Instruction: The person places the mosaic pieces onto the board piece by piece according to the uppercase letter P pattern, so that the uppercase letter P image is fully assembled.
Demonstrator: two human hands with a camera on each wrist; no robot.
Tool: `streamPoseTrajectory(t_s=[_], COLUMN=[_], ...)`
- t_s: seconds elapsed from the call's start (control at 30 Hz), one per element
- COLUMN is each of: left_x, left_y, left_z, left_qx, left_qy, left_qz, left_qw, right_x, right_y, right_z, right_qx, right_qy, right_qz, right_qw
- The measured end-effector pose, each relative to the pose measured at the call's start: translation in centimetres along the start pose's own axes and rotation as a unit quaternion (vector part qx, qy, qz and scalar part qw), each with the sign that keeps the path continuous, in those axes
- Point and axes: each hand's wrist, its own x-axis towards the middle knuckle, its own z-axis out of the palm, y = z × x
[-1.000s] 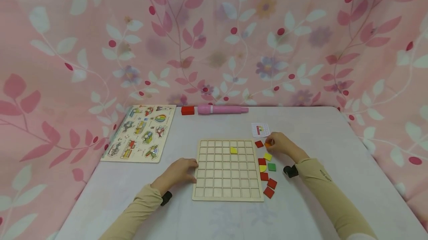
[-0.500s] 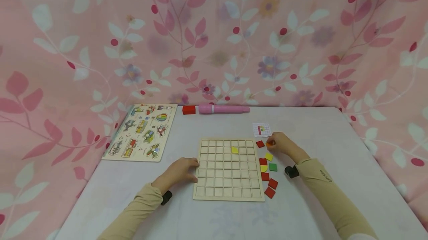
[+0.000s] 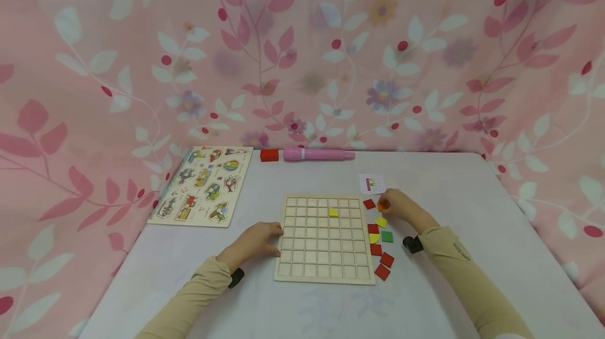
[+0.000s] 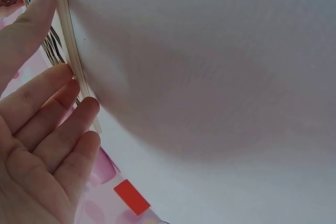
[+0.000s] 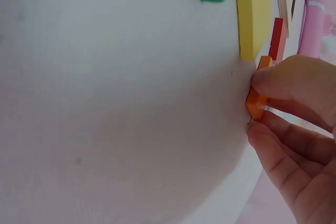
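A pale wooden square grid board (image 3: 323, 244) lies on the white-covered table (image 3: 454, 181), well short of its far edge. The left hand (image 3: 252, 242) rests at the board's left edge, thumb and fingers spread well apart, their tips at the rim — it holds no piece. Beyond the board's far right corner, the right hand (image 3: 402, 205) pinches a flat orange tile (image 5: 255, 106) between thumb and fingers, just off the table or on it; I cannot tell which.

Judging by the layout, little is done: one flat yellow tile (image 3: 333, 212) lies on the board, in the second row from its far edge. Off the board, along its right edge, lie several red square tiles (image 3: 382, 272), a green square tile (image 3: 387, 236) and a second yellow tile (image 3: 381, 222) — apparently what is left, besides the orange one. Near the far right corner lies a small white printed card (image 3: 372, 184).
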Motion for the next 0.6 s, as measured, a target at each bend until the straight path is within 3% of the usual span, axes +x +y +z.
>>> streamPoseTrajectory(t_s=[0.2, 0.4, 0.6], left_x=[0.1, 0.3, 0.3], left_y=[0.1, 0.2, 0.3], left_z=[-0.1, -0.4, -0.4], left_qx=[0.001, 0.02, 0.007], left_qy=[-0.015, -0.022, -0.026], left_qz=[-0.004, -0.003, -0.008], left_qw=[0.9999, 0.9996, 0.9996], right_x=[-0.2, -0.1, 0.1], right_y=[0.3, -0.4, -1.5], right_z=[0.0, -0.6, -1.1], right_qx=[-0.018, -0.002, 0.001], right_qy=[0.012, 0.055, 0.074], right_qz=[-0.014, -0.054, -0.09], right_qw=[0.9997, 0.997, 0.9932])
